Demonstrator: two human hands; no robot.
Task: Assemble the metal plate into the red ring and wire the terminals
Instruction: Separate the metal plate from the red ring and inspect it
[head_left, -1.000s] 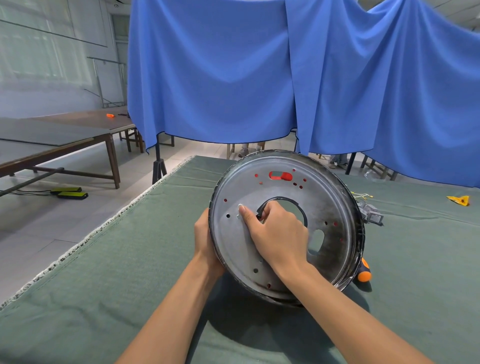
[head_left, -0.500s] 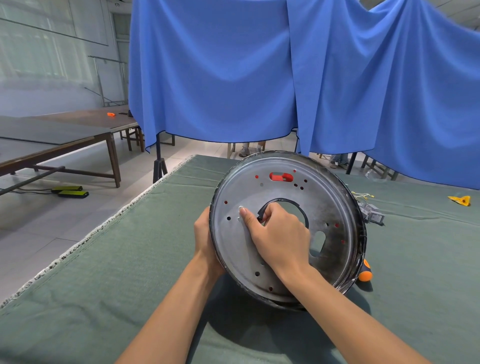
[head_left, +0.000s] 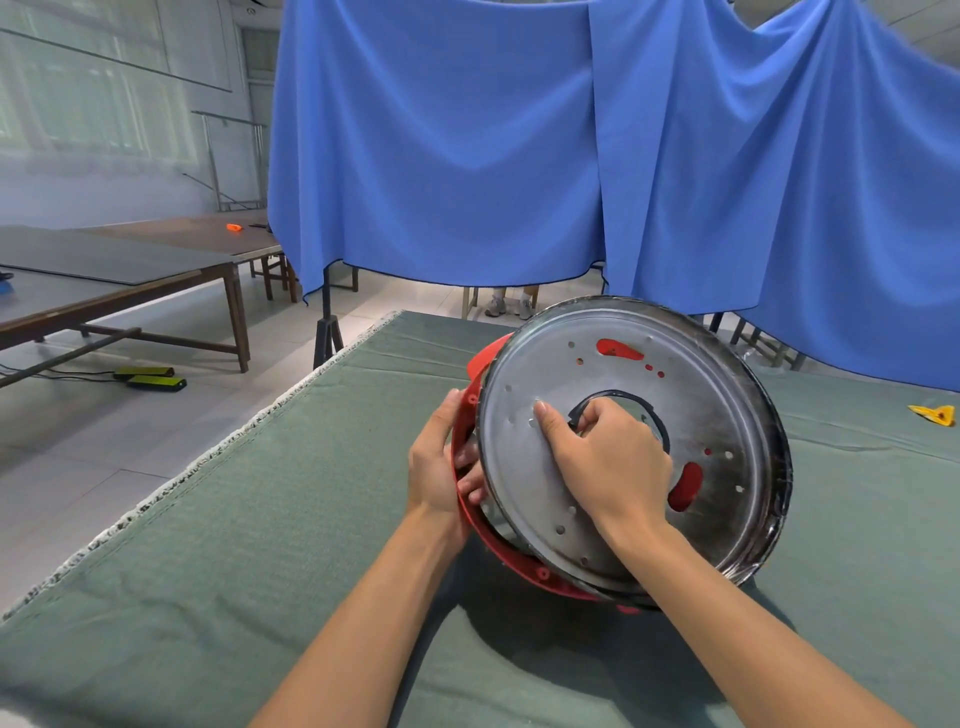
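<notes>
A round grey metal plate (head_left: 675, 405) with a centre hole and several small holes is held tilted above the green table cloth. Behind it sits the red ring (head_left: 470, 514), whose left and lower rim shows past the plate's edge; red also shows through the plate's slots. My right hand (head_left: 602, 457) grips the plate with fingers hooked into the centre hole and the thumb on its face. My left hand (head_left: 441, 467) holds the red ring's left rim, fingers curled between ring and plate. The terminals and wires are hidden behind the plate.
The green cloth table (head_left: 260, 545) has its left edge near the floor. A yellow scrap (head_left: 932, 414) lies at the far right. Blue curtains (head_left: 467, 156) hang behind. A wooden table (head_left: 130, 275) stands to the left.
The plate has shifted right and turned, pulling away from the red ring on the left, so the ring's rim now shows. My left hand now grips that exposed rim.
</notes>
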